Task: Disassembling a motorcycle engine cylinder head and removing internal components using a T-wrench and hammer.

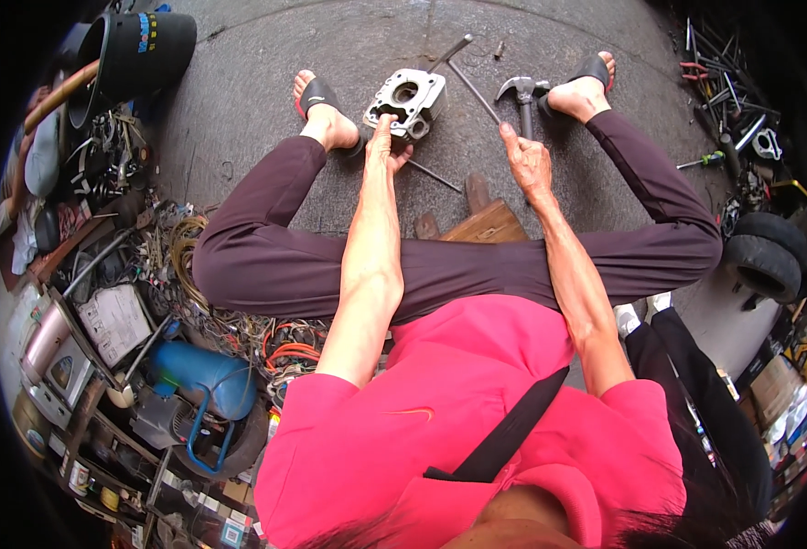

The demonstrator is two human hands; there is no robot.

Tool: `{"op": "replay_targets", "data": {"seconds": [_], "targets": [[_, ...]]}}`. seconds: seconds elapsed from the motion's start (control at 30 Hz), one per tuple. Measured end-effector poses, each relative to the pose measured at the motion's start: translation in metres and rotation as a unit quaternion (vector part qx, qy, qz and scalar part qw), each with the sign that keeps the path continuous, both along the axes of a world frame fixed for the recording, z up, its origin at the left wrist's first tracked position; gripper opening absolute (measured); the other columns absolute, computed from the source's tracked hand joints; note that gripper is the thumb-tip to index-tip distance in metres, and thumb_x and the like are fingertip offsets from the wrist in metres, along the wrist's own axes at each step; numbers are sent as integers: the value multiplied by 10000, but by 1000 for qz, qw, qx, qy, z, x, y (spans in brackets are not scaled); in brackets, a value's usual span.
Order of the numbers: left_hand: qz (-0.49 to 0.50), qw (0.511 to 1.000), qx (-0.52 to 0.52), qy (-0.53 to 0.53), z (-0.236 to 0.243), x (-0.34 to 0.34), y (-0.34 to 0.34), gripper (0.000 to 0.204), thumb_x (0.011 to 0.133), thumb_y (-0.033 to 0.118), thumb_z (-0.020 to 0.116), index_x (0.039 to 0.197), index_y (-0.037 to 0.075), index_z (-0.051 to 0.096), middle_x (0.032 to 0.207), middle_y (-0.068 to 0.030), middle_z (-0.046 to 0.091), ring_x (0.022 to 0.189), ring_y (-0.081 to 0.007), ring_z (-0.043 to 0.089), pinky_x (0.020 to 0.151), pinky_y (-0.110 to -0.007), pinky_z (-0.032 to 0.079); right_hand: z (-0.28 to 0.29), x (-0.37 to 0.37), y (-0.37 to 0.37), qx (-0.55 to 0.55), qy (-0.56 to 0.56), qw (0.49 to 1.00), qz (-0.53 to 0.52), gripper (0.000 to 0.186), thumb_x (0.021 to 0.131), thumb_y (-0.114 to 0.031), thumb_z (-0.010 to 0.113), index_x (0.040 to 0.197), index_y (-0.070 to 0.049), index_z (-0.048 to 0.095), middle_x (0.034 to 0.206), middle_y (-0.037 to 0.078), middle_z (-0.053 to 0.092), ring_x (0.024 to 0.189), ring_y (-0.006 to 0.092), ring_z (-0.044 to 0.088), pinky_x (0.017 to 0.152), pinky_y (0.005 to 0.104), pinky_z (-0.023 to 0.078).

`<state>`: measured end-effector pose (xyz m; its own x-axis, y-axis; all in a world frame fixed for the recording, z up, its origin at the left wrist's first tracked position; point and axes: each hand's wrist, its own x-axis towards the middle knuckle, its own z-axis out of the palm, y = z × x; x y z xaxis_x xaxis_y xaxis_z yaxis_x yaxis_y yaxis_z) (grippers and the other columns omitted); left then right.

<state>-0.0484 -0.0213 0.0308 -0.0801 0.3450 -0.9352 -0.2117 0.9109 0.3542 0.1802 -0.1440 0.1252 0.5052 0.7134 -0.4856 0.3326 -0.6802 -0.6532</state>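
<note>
A grey cast metal engine part (420, 91), with a round opening and several bolt holes, stands on the floor ahead of me. My left hand (390, 146) grips its near side, with some fingers hidden beneath. In my right hand (528, 165) is the thin shaft of a T-shaped metal tool (475, 91), its crosspiece pointing away near the part's far right corner. A claw hammer (523, 90) lies just beyond this hand; I cannot tell whether its handle is also under the fingers. A thin metal rod (436, 177) lies on the floor near my left hand.
My sandalled feet flank the work. A wooden piece (488, 225) sits between my legs. Tools (719, 87) and tyres (765, 256) lie at right. A black bucket (152, 55), tangled wires (211, 274) and a blue tank (204, 375) fill the left. Another person's dark-trousered legs (696, 366) are behind right.
</note>
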Motion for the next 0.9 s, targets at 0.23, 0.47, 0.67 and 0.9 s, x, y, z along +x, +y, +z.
{"op": "replay_targets", "data": {"seconds": [0.23,0.47,0.67,0.9], "targets": [[-119,986,112,40,1,1,-6,358,674,329,764,870,44,674,812,-80,654,695,-203,617,609,-387,538,4,-15,-6,-56,-55,992,98,758,855,-694,411,632,7,595,555,208,522,568,370,560,587,455,424],[-41,996,79,-12,-14,-7,-14,389,703,368,782,896,43,690,895,-101,664,787,-252,643,680,-482,558,5,-22,-4,-36,-104,987,114,731,864,-677,418,667,-9,638,583,211,564,589,387,576,594,467,435],[-63,993,95,-28,-21,-13,-20,424,706,266,770,1000,-9,640,964,-132,671,880,-269,660,750,-483,564,29,-21,-1,127,2,991,34,666,871,-623,490,654,-7,619,481,163,462,470,299,483,510,418,386],[-56,994,88,-25,-16,-9,-20,358,717,215,759,971,-10,644,964,-139,673,889,-271,664,749,-494,568,7,-18,-8,-94,-120,977,147,792,851,-714,365,687,4,657,713,262,622,757,433,630,715,501,469]]}}
